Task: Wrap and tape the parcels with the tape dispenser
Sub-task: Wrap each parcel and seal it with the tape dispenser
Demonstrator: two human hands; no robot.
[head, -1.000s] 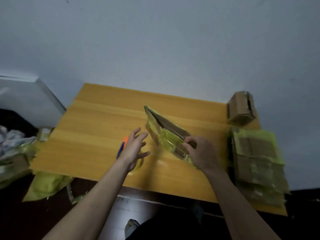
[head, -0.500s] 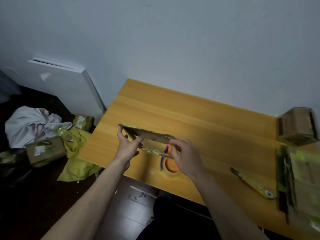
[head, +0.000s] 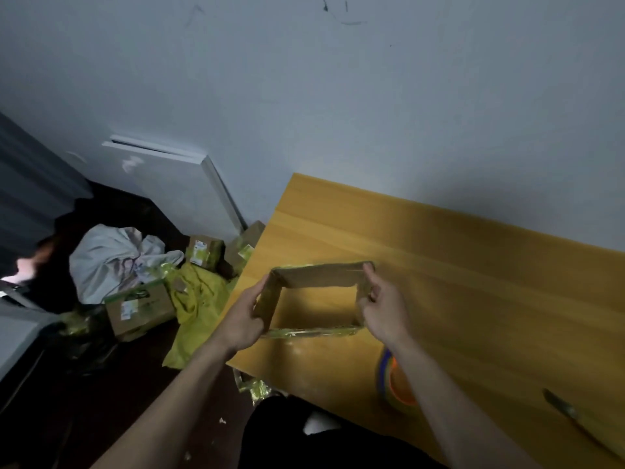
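Wooden table (head: 473,282): both hands hold open-ended cardboard box (head: 318,275), empty.

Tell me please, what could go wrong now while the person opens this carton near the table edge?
1. The carton, held by the left hand and right hand, is open through, so anything put in could fall out until it is taped.
2. The tape dispenser sits close under the right forearm; a pull back might knock it off the table.
3. The knife near the edge could be brushed.
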